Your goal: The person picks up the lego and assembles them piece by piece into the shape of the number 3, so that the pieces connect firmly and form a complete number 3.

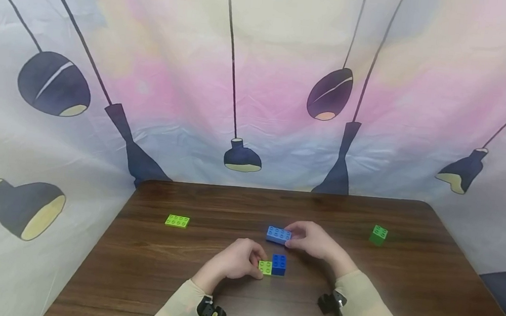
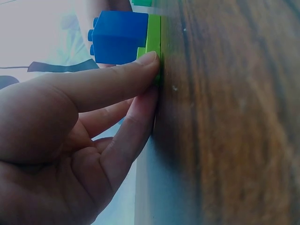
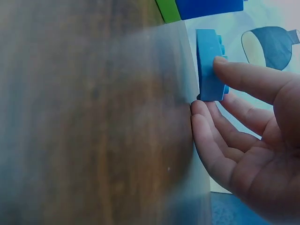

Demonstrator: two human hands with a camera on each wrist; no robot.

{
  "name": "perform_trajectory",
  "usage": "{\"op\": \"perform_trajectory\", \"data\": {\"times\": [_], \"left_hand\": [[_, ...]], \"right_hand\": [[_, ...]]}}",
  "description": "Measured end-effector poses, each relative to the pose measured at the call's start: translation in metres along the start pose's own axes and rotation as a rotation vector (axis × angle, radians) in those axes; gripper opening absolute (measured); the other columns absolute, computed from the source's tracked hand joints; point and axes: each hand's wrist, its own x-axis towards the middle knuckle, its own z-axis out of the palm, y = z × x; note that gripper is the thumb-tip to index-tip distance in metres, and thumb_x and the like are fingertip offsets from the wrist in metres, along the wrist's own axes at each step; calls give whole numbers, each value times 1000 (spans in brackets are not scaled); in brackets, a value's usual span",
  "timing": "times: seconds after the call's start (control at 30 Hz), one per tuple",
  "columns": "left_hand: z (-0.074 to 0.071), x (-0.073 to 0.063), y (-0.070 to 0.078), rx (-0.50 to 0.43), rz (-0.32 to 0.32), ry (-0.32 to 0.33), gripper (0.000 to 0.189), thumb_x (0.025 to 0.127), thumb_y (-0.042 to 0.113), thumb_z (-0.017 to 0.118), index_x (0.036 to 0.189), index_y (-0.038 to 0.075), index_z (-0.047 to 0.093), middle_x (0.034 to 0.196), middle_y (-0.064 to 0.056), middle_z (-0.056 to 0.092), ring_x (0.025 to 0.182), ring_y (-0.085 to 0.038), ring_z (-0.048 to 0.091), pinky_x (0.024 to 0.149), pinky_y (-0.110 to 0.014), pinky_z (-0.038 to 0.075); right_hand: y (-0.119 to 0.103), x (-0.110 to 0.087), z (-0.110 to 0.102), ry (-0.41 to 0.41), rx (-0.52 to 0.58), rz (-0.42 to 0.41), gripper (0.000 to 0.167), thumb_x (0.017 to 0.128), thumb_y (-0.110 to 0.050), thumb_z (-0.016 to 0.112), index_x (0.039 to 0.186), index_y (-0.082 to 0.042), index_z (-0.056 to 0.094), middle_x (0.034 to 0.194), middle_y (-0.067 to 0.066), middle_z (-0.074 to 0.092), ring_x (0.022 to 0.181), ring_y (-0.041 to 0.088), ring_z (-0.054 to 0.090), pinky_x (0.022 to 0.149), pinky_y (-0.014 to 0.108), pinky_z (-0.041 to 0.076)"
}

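Two hands reach in over the near side of the table, each with thumb and fingers curled inward to a narrow pinch. The left hand has hold of the left end of a lime plate, which lies flat on the wood around the middle of the table, well in from every edge in view. A dark blue brick stands on the plate's right part, its sides facing open wood to the right and toward the near side. The right hand grips the right end of a light blue brick, leaving its left end and studded top exposed. This brick is just beyond the dark blue one, with a narrow gap between them in the head view; whether its underside touches the table, I cannot tell. Away to the left, a second lime plate lies well apart from both hands, nearer the table's left edge. On the other side, a green brick sits beyond the right hand's reach of fingers, inside the right edge, with wood all round it. The far edge runs along the lamp-print cloth, and a strip of wood separates it from the light blue brick.
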Motion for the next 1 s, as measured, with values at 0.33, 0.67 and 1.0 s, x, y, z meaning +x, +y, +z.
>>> {"op": "perform_trajectory", "data": {"times": [0.33,0.67,1.0], "left_hand": [[-1,0,-1,-6,10,3,29,79,3,93,104,6,77,75,5,65,69,-9,60,62,-28,49],[0,0,2,4,5,2,30,79,4,94,102,7,74,75,4,65,69,-10,60,64,-28,49],[0,-1,1,1,2,10,31,78,3,95,97,10,71,74,3,64,68,-11,60,63,-28,50]], "right_hand": [[2,-12,-1,-29,2,-45,31,98,-28,80,125,-14,74,119,2,74,115,25,69,100,52,55],[3,-21,-6,-33,12,-56,34,95,-29,83,124,-14,73,115,1,75,110,22,70,95,49,57],[-1,-22,-10,-100,32,-114,35,96,-33,82,126,-17,73,116,-1,75,110,22,70,93,47,58]]}}
